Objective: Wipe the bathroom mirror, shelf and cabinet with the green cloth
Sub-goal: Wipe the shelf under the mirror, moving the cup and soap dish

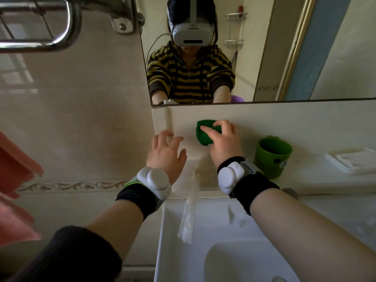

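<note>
My right hand (222,142) grips the bunched green cloth (203,135) and presses it against the cream wall strip just below the mirror (264,58). My left hand (165,153) hovers to the left of the cloth with fingers spread and nothing in it. Beneath both hands runs the pale shelf (305,180), with a wet streak on it near my wrists. The mirror's lower edge lies a short way above the cloth. No cabinet can be made out for certain.
A green cup (272,156) stands on the shelf right of my right hand, and a white soap dish (355,160) lies further right. The white basin (223,241) sits below. A metal towel rack (61,23) hangs top left, and orange towels (14,180) hang at the left edge.
</note>
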Motion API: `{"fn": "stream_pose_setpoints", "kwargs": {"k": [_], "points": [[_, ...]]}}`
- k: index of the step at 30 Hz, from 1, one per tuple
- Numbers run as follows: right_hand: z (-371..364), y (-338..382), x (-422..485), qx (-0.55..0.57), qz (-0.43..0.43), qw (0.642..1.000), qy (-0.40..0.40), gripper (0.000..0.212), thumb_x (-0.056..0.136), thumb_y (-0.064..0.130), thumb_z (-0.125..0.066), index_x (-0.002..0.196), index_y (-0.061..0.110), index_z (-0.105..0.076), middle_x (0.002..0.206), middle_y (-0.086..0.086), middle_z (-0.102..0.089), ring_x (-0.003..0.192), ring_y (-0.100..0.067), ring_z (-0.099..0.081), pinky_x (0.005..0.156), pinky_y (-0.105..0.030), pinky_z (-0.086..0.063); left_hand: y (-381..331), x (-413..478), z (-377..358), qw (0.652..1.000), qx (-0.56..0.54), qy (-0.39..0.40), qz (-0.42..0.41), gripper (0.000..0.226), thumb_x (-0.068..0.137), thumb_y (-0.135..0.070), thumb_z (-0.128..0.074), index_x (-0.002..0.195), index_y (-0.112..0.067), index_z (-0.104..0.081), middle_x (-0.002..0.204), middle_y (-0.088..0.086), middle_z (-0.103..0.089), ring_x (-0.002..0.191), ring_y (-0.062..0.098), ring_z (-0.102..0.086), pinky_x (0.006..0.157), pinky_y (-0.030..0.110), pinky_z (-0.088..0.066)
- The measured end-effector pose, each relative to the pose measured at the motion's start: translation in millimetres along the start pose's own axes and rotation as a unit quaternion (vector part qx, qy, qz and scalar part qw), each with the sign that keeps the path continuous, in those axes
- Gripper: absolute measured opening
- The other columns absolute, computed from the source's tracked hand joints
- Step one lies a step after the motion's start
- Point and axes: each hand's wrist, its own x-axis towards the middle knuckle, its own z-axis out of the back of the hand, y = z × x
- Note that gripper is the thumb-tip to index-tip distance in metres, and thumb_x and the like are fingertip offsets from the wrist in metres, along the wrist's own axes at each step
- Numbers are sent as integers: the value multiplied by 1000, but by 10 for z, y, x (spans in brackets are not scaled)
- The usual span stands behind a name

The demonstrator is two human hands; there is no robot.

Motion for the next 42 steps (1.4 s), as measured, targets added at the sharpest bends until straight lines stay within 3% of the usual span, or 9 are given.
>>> {"fn": "stream_pose_setpoints", "kwargs": {"k": [2,6,10,21,27,31,37,39,42], "points": [[-1,-5,-9,1,2,1000,-4,51,77,-15,-51,117,14,-64,118,-19,-49,110,-41,-41,87,-45,-47,1,-4,19,999,21,-22,10,51,90,-37,-51,138,-24,-39,148,5,-19,136,26,-15,105,40,-27],[-21,7,-34,2,-4,1000,-12,52,76,-17,-51,116,13,-65,117,-19,-49,108,-41,-43,85,-42,-48,91,12,-9,998,60,6,3,69,91,-45,-47,148,-22,-16,156,5,16,143,23,11,115,40,-5],[-12,8,-32,0,-3,1000,-12,52,75,-17,-52,116,13,-64,118,-19,-49,108,-41,-43,86,-42,-46,196,39,-54,997,77,30,-8,76,87,-55,-46,148,-21,-16,153,2,26,143,20,15,114,36,-5],[13,-9,-134,26,9,1000,-11,54,70,-21,-55,112,11,-67,114,-21,-49,107,-40,-44,86,-40,-47,187,47,-68,994,85,64,4,79,80,-63,-49,146,-34,-18,147,-2,38,139,17,26,112,42,-19],[-61,-77,-164,14,-19,999,45,53,76,-18,-48,116,13,-64,121,-16,-43,116,-34,-36,96,-38,-41,162,43,-39,994,86,73,10,79,79,-62,-50,146,-34,-19,147,-2,38,139,18,26,111,42,-21],[-97,-93,-131,-7,-21,998,59,53,75,-16,-49,117,13,-63,117,-15,-44,111,-33,-37,92,-40,-42,146,40,-31,993,83,77,11,79,80,-61,-50,147,-34,-19,147,-2,37,140,19,26,111,42,-22],[-132,-156,-192,-22,-27,987,159,52,81,-5,-47,124,21,-57,120,-6,-38,115,-25,-31,100,-33,-36,157,43,12,992,85,94,9,79,80,-60,-50,147,-34,-18,146,-3,40,139,18,27,111,42,-23],[-91,-126,-183,-8,-30,990,141,52,79,-7,-47,122,21,-59,120,-7,-39,116,-25,-31,99,-29,-34,163,50,23,991,86,100,7,79,80,-60,-49,147,-34,-18,145,-3,41,138,18,29,110,42,-24],[51,28,-125,5,22,998,59,54,72,-14,-53,116,15,-64,115,-13,-47,110,-32,-40,91,-38,-44,151,59,17,991,81,105,10,79,79,-61,-50,147,-36,-17,144,-4,42,138,18,29,110,42,-25]]}}
